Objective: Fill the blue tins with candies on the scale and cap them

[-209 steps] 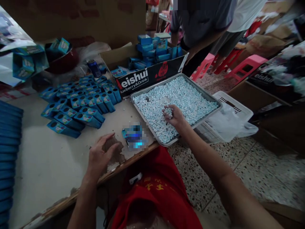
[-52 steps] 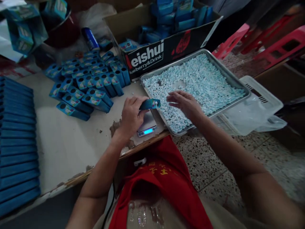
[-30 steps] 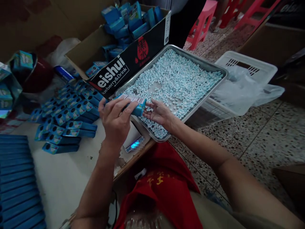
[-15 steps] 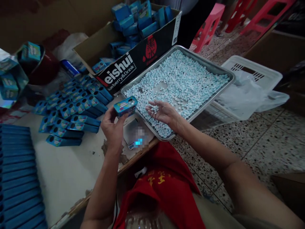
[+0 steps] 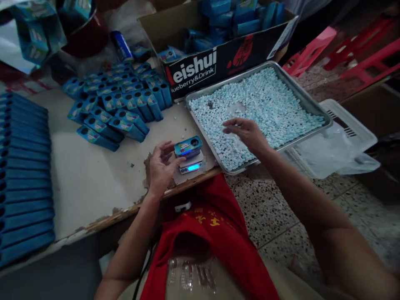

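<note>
A small blue box (image 5: 188, 146) with a round hole in its top rests on a compact digital scale (image 5: 191, 163), whose display glows blue. Beside its left end is my left hand (image 5: 162, 166), thumb and fingers apart, with the thumb close to the front corner; whether it touches the box I cannot tell. My right hand (image 5: 248, 132) hovers palm down over a metal tray (image 5: 290, 146), its fingers stretched to the left and nothing visible in them. Small pale blue and white pellets (image 5: 275, 104) cover most of the tray.
Several blue boxes (image 5: 125, 100) stand grouped on the white table (image 5: 93, 183), with a long row of them (image 5: 26, 179) at left. Behind the tray is a black carton (image 5: 200, 71) holding more boxes. A white plastic crate (image 5: 359, 125) and red stools (image 5: 309, 52) are at right.
The blue box has gone from my left hand onto the scale, and that hand has opened. My right hand has turned from palm up with pellets to palm down. The view has shifted.
</note>
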